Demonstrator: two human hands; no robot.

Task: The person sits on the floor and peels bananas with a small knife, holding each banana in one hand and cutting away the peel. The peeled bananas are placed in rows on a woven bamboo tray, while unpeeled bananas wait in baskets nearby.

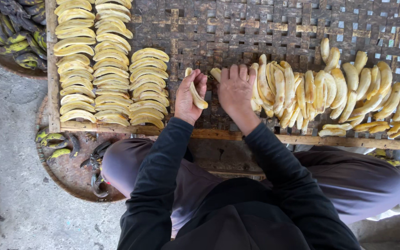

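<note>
My left hand is closed around one peeled banana above the woven bamboo rack. Just to its right, my right hand lies palm down on the rack, its fingers touching the left end of a loose heap of peeled bananas. To the left, peeled bananas are laid in three neat columns across the rack. Both arms wear dark long sleeves.
A round shallow basket by my left knee holds dark banana peels. A basket of unpeeled black-and-yellow bananas sits at the top left. The rack's wooden frame runs in front of my knees. Grey concrete floor lies on the left.
</note>
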